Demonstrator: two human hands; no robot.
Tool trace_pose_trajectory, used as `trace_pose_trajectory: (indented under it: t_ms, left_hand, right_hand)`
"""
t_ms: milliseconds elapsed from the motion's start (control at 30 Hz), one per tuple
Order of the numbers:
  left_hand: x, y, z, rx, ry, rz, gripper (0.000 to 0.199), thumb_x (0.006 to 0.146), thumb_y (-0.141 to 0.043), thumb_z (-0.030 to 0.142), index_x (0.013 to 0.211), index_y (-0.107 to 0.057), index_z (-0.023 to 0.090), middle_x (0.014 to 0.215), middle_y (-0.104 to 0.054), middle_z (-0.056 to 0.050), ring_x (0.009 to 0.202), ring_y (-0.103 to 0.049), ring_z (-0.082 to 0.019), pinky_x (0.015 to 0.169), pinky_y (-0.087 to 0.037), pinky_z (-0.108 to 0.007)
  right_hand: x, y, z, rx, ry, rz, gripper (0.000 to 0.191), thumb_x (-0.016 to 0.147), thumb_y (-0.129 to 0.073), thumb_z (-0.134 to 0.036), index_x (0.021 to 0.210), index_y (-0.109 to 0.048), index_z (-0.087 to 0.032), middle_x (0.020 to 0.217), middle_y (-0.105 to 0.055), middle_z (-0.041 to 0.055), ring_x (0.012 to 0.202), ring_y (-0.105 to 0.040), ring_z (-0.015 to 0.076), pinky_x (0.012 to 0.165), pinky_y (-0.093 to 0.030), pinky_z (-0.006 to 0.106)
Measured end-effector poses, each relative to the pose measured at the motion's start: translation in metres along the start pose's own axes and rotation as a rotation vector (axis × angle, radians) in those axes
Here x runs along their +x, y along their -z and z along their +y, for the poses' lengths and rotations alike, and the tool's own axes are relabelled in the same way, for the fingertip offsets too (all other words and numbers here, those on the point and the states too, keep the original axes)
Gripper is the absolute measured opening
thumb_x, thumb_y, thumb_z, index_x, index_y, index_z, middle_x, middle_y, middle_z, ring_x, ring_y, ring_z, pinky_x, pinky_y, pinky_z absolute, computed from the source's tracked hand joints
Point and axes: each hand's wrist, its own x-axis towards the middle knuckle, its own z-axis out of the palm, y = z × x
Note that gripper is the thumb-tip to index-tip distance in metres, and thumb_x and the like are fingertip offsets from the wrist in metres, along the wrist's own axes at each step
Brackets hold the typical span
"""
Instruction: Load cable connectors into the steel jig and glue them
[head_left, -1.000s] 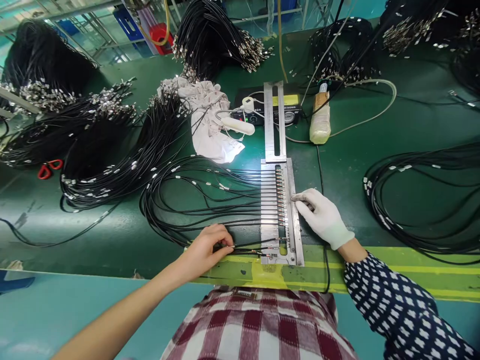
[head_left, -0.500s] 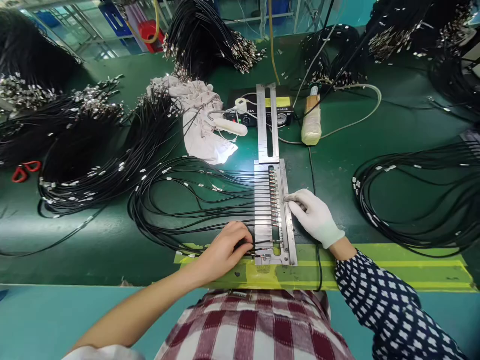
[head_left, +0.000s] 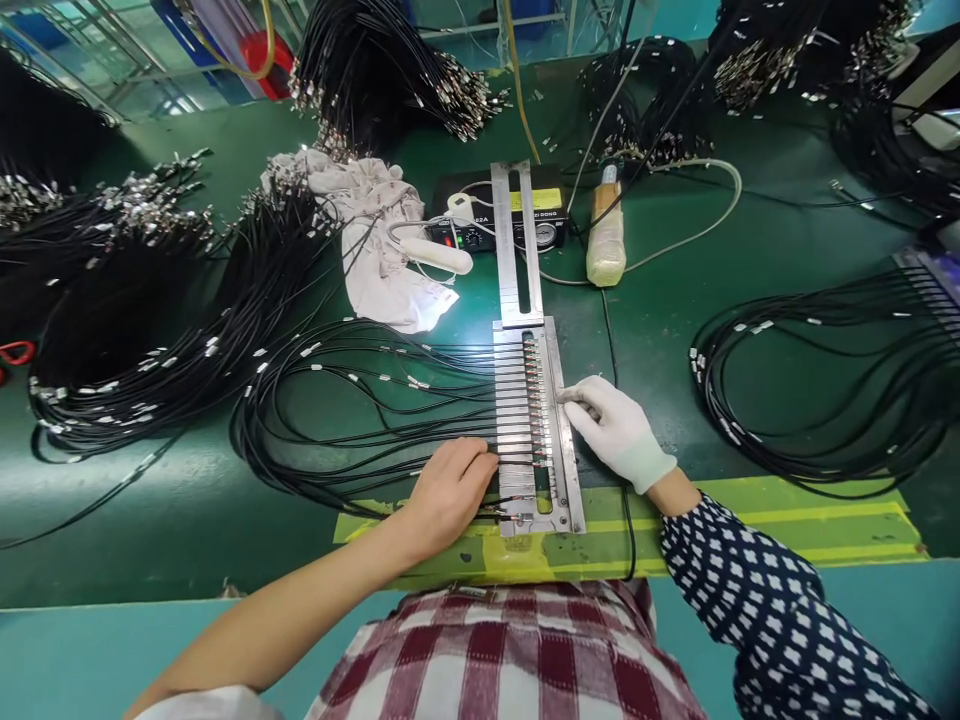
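A slotted metal jig (head_left: 517, 430) lies on the bench in front of me, with a row of black cables (head_left: 450, 390) laid side by side in its slots, their metal ends lined up along the opening. My left hand (head_left: 450, 490), bare, is at the jig's left edge with its fingers closed on one black cable near the lower slots; the fingertips partly hide it. Two more cables lie in the jig below that hand. My right hand (head_left: 619, 430), in a white glove, pinches the raised right edge of the jig.
A second slotted metal frame (head_left: 505, 250) touches the jig's far end, over a black control box (head_left: 442, 235). A white cloth (head_left: 382, 240), a wrapped bottle-like tool (head_left: 606, 245) and cable bundles (head_left: 150, 350) lie around. Yellow tape (head_left: 720, 520) runs along the near edge.
My left hand has drawn its fingers together at the jig's lower slots, where a cable now lies. The right hand stays at the jig's edge. The whole view has shifted slightly.
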Motion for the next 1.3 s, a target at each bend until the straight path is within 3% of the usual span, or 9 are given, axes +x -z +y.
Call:
trace_pose_trajectory:
  t_ms: [267,467,700,867,1000,1100,1200,1300]
  left_hand:
    - [-0.002,-0.005,-0.002,-0.007,-0.007,-0.056,0.02,0.097,-0.043,0.01,0.101,-0.061,0.017,0.098,-0.063,-0.01,0.089,-0.058,-0.021,0.08,-0.051,-0.035]
    - [0.003,0.005,-0.005,0.1,-0.201,-0.109,0.024,0.099,-0.038,0.008,0.102,-0.06,0.015,0.096,-0.063,-0.01,0.083,-0.056,-0.019,0.074,-0.047,-0.032]
    - [0.007,0.009,-0.011,0.06,-0.335,-0.157,0.031,0.099,-0.037,0.009,0.124,-0.054,0.015,0.094,-0.064,-0.009,0.081,-0.057,-0.018,0.073,-0.045,-0.032]
    - [-0.006,0.002,-0.015,-0.025,-0.206,-0.198,0.038,0.098,-0.038,0.009,0.132,-0.054,0.02,0.102,-0.061,-0.009,0.092,-0.054,-0.021,0.082,-0.044,-0.035]
    - [-0.013,0.0,-0.014,-0.01,-0.124,-0.255,0.048,0.095,-0.036,0.004,0.136,-0.053,0.02,0.086,-0.056,-0.006,0.08,-0.048,-0.02,0.073,-0.037,-0.034]
    - [-0.013,0.005,-0.012,-0.099,-0.074,-0.315,0.049,0.096,-0.034,0.005,0.138,-0.052,0.021,0.086,-0.056,-0.006,0.078,-0.046,-0.019,0.069,-0.033,-0.033]
    - [-0.014,0.016,-0.007,-0.265,0.044,-0.363,0.043,0.1,-0.033,0.011,0.139,-0.049,0.021,0.095,-0.06,-0.007,0.085,-0.048,-0.02,0.076,-0.035,-0.033]
    - [-0.019,0.028,-0.001,-0.408,0.171,-0.409,0.023,0.101,-0.043,0.021,0.121,-0.056,0.02,0.1,-0.062,-0.006,0.092,-0.051,-0.019,0.084,-0.037,-0.035]
  right_hand:
    - [0.002,0.001,-0.001,0.014,0.017,0.01,0.018,0.095,-0.05,-0.027,0.099,-0.068,-0.025,0.1,-0.069,0.0043,0.092,-0.066,0.0217,0.079,-0.053,0.034]
    - [0.001,0.001,0.0,0.006,-0.004,0.007,0.018,0.095,-0.05,-0.026,0.098,-0.067,-0.025,0.099,-0.069,0.003,0.092,-0.066,0.0209,0.079,-0.052,0.033]
    - [0.001,0.0,0.0,0.013,-0.003,0.013,0.017,0.095,-0.051,-0.025,0.098,-0.067,-0.025,0.1,-0.069,0.003,0.093,-0.066,0.0206,0.081,-0.052,0.034]
    - [0.001,0.0,0.001,0.001,0.004,0.01,0.016,0.095,-0.05,-0.025,0.098,-0.066,-0.026,0.1,-0.069,0.0027,0.089,-0.065,0.02,0.076,-0.052,0.033]
    - [0.001,0.0,0.0,-0.007,-0.001,0.009,0.016,0.095,-0.051,-0.025,0.098,-0.066,-0.026,0.098,-0.069,0.0024,0.086,-0.065,0.0195,0.075,-0.052,0.033]
    - [0.0,0.0,0.001,0.016,0.016,0.021,0.017,0.096,-0.05,-0.028,0.099,-0.066,-0.025,0.1,-0.068,0.0037,0.089,-0.065,0.0206,0.079,-0.053,0.034]
    - [0.0,0.0,0.002,0.032,0.027,0.012,0.018,0.096,-0.05,-0.029,0.101,-0.066,-0.025,0.101,-0.068,0.0042,0.089,-0.065,0.0209,0.079,-0.053,0.035]
    - [0.0,0.001,0.003,0.02,0.027,0.0,0.018,0.096,-0.05,-0.029,0.1,-0.067,-0.025,0.102,-0.068,0.0045,0.088,-0.065,0.0209,0.078,-0.054,0.035]
